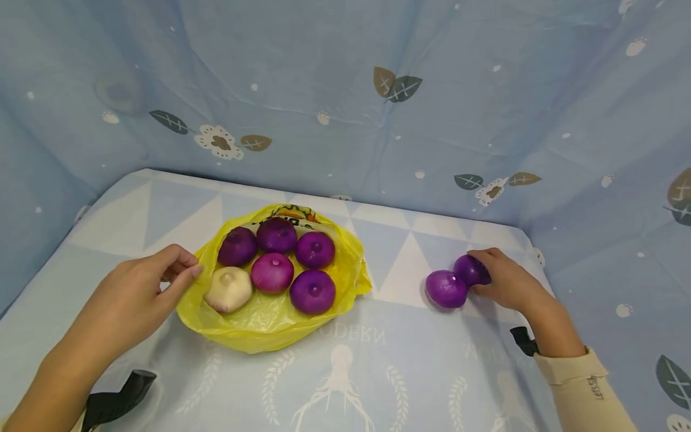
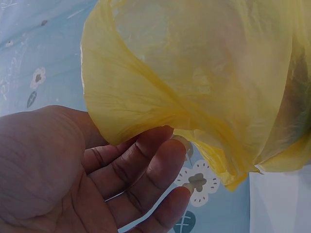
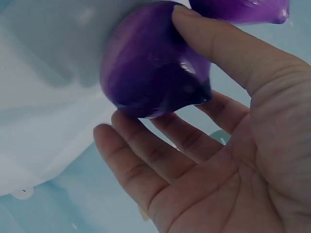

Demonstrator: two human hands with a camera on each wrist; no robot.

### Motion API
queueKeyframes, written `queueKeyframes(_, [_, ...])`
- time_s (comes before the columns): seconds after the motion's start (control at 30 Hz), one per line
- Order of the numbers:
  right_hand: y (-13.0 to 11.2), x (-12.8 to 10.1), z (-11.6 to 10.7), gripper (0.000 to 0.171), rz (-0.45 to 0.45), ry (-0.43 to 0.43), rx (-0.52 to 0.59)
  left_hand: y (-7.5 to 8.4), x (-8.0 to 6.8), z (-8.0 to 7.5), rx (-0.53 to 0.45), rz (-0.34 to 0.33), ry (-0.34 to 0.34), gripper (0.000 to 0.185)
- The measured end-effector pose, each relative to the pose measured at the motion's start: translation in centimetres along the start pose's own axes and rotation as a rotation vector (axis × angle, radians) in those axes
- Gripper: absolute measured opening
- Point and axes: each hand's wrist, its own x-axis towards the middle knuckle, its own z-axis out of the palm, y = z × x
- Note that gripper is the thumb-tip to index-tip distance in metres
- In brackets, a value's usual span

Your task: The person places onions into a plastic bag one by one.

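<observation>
Onions fill the yellow bag [image 1: 259,324] that our left hand [image 1: 135,300] pinches at its rim. Our right hand [image 1: 504,282] curls around a purple onion [image 1: 471,269] on the counter [image 1: 405,360], another onion [image 1: 445,288] touching it just left.

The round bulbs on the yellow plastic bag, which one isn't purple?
The pale cream bulb at the front left of the yellow plastic bag, nearest the left hand. The other five there are purple or magenta.
</observation>
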Motion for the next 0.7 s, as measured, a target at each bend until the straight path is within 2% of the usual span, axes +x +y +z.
queueKeyframes(0.37, [0.1,0.1,0.6,0.078,0.067,0.011,0.019,-0.2,0.0,0.0,-0.017,-0.032,-0.026,0.01])
queueKeyframes(0.7, [1.2,0.5,1.4,0.083,0.092,0.046,0.067,-0.3,0.1,0.0,-0.013,-0.015,-0.004,0.007])
